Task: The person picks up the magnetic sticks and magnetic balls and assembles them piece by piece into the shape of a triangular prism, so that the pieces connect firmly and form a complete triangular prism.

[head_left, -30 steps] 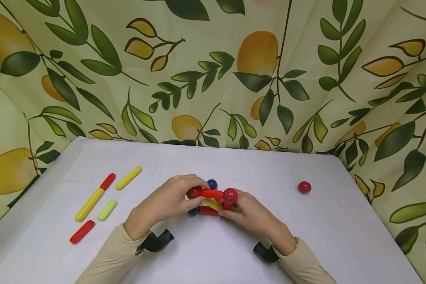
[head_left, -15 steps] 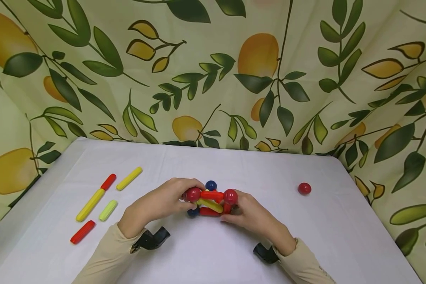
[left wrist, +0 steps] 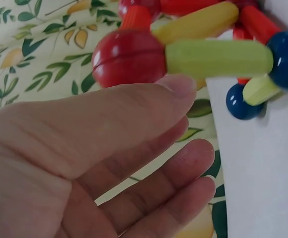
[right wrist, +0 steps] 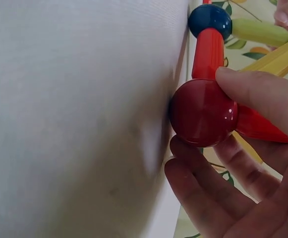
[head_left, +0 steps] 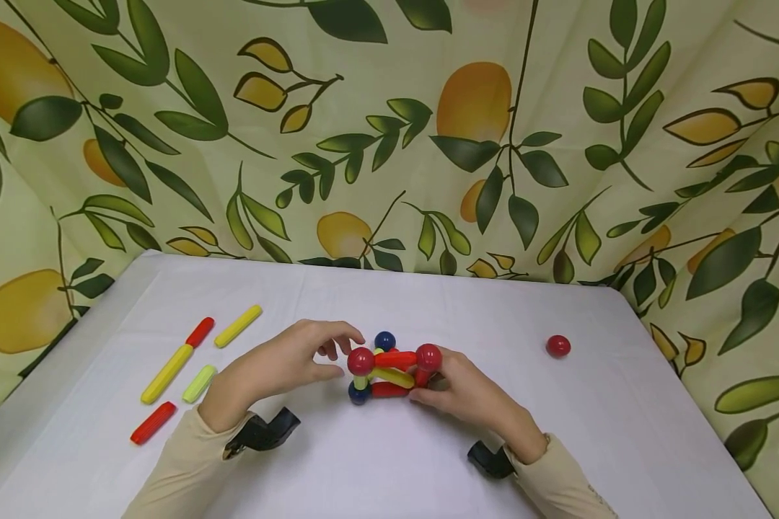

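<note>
A small frame of coloured sticks and balls (head_left: 396, 359) stands on the table in the head view. Red balls top its front corners, and blue balls show at the lower left and at the back. My right hand (head_left: 467, 393) holds its right side; in the right wrist view the thumb and fingers are around a lower red ball (right wrist: 198, 114). My left hand (head_left: 285, 371) is just left of the frame, fingers loosely bent and holding nothing. Its thumb overlaps the upper-left red ball (left wrist: 129, 58) and the pale green stick (left wrist: 218, 58) in the left wrist view.
To the left lie a long yellow stick (head_left: 166, 373) end to end with a short red stick (head_left: 200, 332), another yellow stick (head_left: 238, 326), a pale green stick (head_left: 199, 383) and a red stick (head_left: 153, 423). A loose red ball (head_left: 558, 346) sits at the right.
My left hand has let go of the upper-left red ball and drawn back to the left. My right hand keeps its hold, and the frame has shifted slightly to the right.
</note>
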